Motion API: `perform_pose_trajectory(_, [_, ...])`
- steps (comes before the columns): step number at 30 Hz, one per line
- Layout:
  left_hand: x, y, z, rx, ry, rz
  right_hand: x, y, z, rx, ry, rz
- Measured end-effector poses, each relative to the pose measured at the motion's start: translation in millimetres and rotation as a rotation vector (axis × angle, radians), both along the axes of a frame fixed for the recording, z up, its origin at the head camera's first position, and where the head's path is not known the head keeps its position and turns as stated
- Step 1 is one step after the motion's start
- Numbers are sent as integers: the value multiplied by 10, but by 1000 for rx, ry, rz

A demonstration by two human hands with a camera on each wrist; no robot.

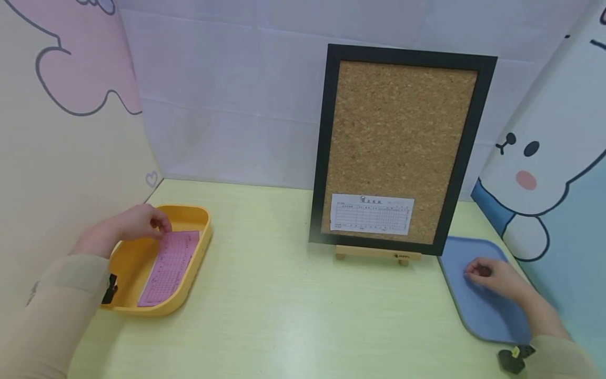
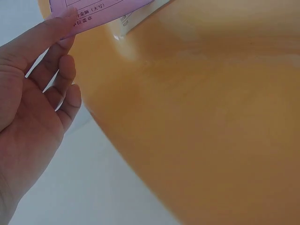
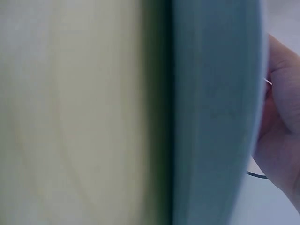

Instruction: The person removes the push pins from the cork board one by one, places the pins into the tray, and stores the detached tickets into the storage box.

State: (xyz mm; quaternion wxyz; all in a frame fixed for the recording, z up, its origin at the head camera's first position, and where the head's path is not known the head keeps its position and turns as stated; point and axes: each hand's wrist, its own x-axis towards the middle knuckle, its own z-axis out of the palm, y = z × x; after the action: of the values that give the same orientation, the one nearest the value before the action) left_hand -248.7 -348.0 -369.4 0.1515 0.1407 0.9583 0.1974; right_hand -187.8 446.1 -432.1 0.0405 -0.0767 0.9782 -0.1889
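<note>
Head view: the left hand point(image 1: 134, 222) reaches over the far end of the yellow tray point(image 1: 131, 263), which sits on the left side of the table point(image 1: 284, 295). Its thumb and forefinger pinch the near-up end of a pink slip point(image 1: 171, 271) printed with lines and a grid; the slip lies lengthwise inside that tray. The left wrist view shows the other three fingers loosely bent and spaced apart, with the edge of a white paper point(image 2: 140, 18) just beyond the slip. At the right, the right hand point(image 1: 499, 279) is over the blue tray point(image 1: 492, 316), fingers curled and tips close to the thumb; the tray's rim blocks the right wrist view, so whether they hold anything cannot be told. Between the trays, farther back, a black-framed corkboard point(image 1: 402, 131) leans on a small wooden stand point(image 1: 379, 254). A white slip point(image 1: 371, 217) is fixed low on it by a pin point(image 1: 362, 198) at its top edge.
</note>
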Motion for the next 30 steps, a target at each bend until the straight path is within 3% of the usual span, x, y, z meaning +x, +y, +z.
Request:
perform_pose_trajectory(11, [-20,2,-78,12,30,-9,31,24,11,-27,15,30])
perform_pose_trajectory(22, [-45,9,-63,-8,142,-34,85,33,43,-30,4,-4])
perform_pose_trajectory(30, [-23,144,67,14,242,-27,101,-19,200,7,127,6])
